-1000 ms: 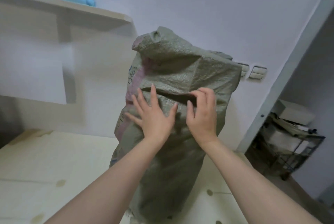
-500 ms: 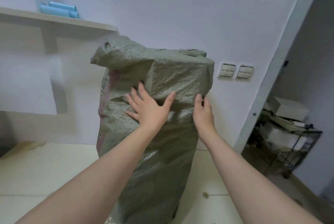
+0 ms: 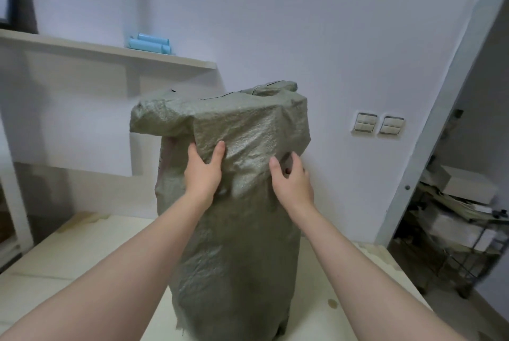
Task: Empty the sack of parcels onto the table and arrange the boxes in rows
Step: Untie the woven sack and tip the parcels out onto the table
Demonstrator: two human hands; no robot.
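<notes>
A tall grey-green woven sack (image 3: 237, 258) stands upright on the pale wooden table (image 3: 82, 263), its top bulging with hard corners from what is inside. My left hand (image 3: 203, 172) grips a fold of the fabric just below the bulge, thumb and fingers pinched on it. At the sack's right side, my right hand (image 3: 292, 181) curls around the fabric at about the same height. No parcels or boxes show; the sack hides its contents.
A wall shelf (image 3: 110, 51) with light-blue rolls (image 3: 150, 43) hangs behind on the left. Two wall switches (image 3: 377, 124) are to the right of the sack. A doorway at the right opens onto a wire cart (image 3: 451, 233) stacked with boxes and papers.
Both hands went from lying flat on the sack's front to gripping its fabric near the top. The view has shifted, so the sack sits lower and more central.
</notes>
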